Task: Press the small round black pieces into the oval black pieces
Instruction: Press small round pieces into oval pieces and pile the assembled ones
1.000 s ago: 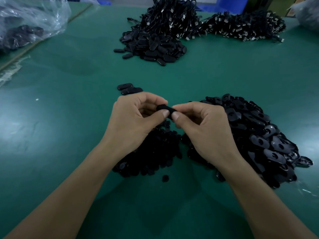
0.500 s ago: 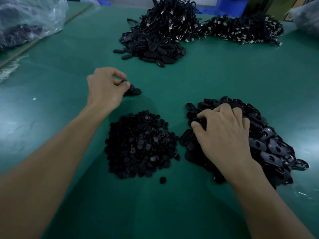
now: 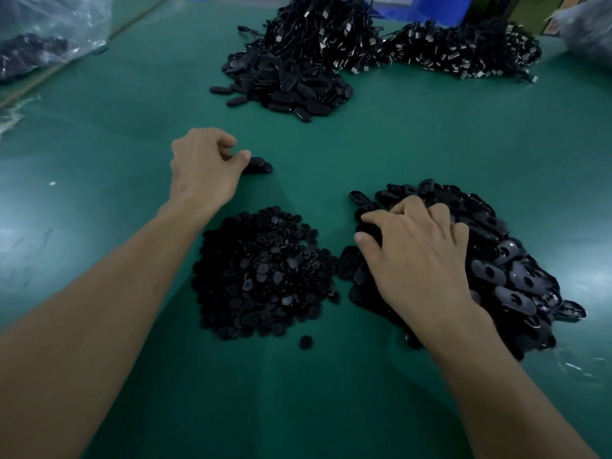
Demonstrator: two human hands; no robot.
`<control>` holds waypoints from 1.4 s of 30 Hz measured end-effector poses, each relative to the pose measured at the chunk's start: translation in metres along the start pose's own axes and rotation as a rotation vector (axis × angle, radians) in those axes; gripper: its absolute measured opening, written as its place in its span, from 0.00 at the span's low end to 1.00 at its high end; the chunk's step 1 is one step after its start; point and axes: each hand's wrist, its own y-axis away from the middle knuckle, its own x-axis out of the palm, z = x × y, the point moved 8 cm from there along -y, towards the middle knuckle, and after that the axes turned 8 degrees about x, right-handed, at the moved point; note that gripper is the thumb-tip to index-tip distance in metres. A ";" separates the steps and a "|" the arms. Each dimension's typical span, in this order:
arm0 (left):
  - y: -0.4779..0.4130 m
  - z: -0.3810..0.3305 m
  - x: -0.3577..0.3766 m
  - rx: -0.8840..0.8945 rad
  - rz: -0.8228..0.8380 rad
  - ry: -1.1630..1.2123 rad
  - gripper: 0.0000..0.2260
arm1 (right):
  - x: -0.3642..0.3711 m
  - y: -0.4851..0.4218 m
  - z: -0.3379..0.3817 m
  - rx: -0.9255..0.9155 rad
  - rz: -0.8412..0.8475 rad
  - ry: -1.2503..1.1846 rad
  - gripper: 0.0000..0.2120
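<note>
Two hands — left hand (image 3: 203,170) seemingly pinches an oval piece (image 3: 261,164), right hand (image 3: 417,256) digs oval pile (image 3: 516,270), grip hidden.

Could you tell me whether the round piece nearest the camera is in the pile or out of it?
Out: the round piece lies alone on the mat, with green showing between it and the pile.
</note>
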 end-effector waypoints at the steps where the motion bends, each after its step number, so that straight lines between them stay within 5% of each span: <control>1: 0.002 -0.005 -0.003 0.013 -0.011 0.000 0.12 | 0.000 0.000 0.000 -0.001 -0.004 -0.003 0.17; 4: 0.012 -0.026 -0.010 0.046 -0.007 0.053 0.03 | -0.002 0.000 0.001 0.005 -0.026 -0.027 0.14; 17: 0.083 -0.089 -0.020 0.228 0.070 0.306 0.06 | -0.007 0.006 0.012 -0.003 -0.097 -0.029 0.19; 24: 0.101 -0.082 -0.025 0.225 0.022 0.334 0.08 | -0.006 0.007 0.015 -0.038 -0.045 -0.027 0.10; 31: 0.105 -0.080 -0.029 0.284 0.004 0.332 0.09 | -0.010 0.006 0.012 -0.055 -0.021 -0.103 0.18; 42: 0.103 -0.084 -0.037 0.336 -0.037 0.221 0.09 | -0.007 0.005 0.011 -0.097 0.011 -0.124 0.13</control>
